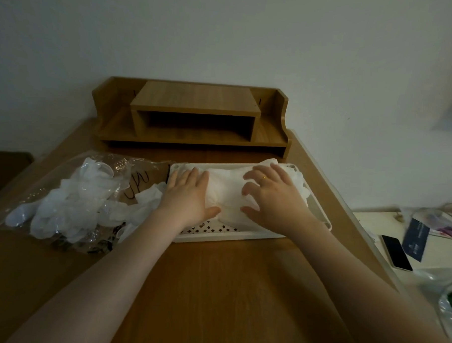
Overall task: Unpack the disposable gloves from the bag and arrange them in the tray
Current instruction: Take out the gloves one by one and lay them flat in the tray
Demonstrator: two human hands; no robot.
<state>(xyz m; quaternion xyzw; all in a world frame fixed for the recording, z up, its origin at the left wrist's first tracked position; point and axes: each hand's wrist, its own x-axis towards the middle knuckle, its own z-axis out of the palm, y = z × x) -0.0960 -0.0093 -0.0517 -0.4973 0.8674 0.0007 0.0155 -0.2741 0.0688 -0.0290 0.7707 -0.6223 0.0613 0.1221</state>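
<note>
A white perforated tray (217, 237) lies on the wooden table, holding a pile of white disposable gloves (228, 191). My left hand (190, 195) presses flat on the left part of that pile with straight fingers. My right hand (273, 194) rests on the right part, fingers spread and slightly bent. Left of the tray lies a clear plastic bag (71, 190) with more white gloves spilling out of it towards the tray.
A wooden desk organiser (193, 115) stands against the wall behind the tray. To the right, on a lower white surface, lie a phone (396, 252), a dark booklet (415, 238) and a glass bowl (449, 308).
</note>
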